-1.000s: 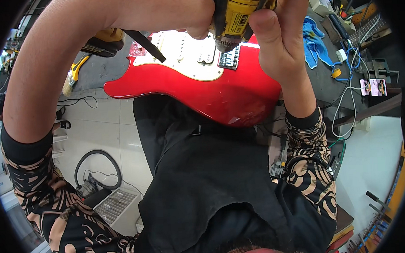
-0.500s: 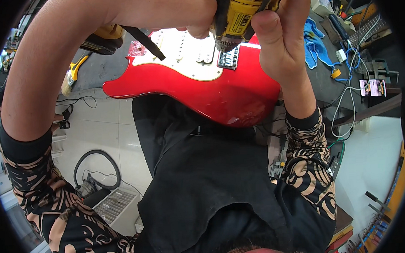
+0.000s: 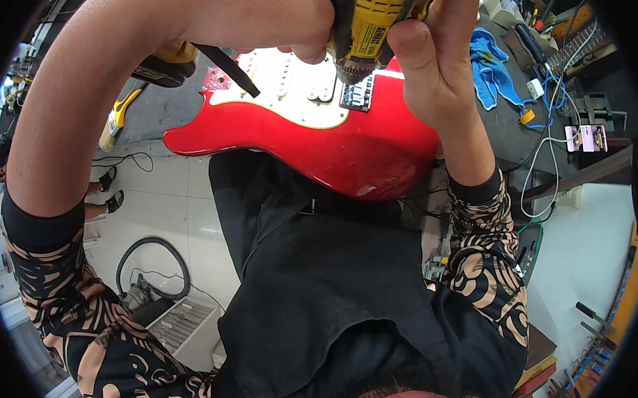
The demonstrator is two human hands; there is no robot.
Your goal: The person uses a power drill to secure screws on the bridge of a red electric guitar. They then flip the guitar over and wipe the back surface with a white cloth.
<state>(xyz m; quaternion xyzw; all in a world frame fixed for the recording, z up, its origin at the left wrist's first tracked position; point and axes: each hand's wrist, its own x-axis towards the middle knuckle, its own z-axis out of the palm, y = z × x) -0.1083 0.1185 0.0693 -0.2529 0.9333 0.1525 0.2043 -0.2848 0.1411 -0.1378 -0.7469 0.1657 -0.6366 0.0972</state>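
Note:
My left hand (image 3: pixel 304 22) and my right hand (image 3: pixel 441 58) are closed round a yellow and black power drill (image 3: pixel 368 26), held nose down. Its chuck is over the metal bridge (image 3: pixel 357 94) of a red electric guitar (image 3: pixel 331 156) with a white pickguard (image 3: pixel 301 111); whether a bit touches it is hidden. Partly behind my left forearm is another yellow and black tool piece or battery (image 3: pixel 164 67), near a dark strip (image 3: pixel 235 74) reaching over the guitar.
Dark bench (image 3: pixel 148 117) with a yellow-handled brush (image 3: pixel 119 112). Right: blue cloth (image 3: pixel 491 70), cables, phone (image 3: pixel 585 139), clamp (image 3: pixel 600 112). Below: vacuum hose (image 3: pixel 150 242), crate (image 3: pixel 182 322). Another person's sandalled feet (image 3: pixel 112 197) at left. Hanging tools (image 3: pixel 594 315) at lower right.
The drill and my right hand have shifted slightly to the left. The other person's feet at the left have moved a little to the right.

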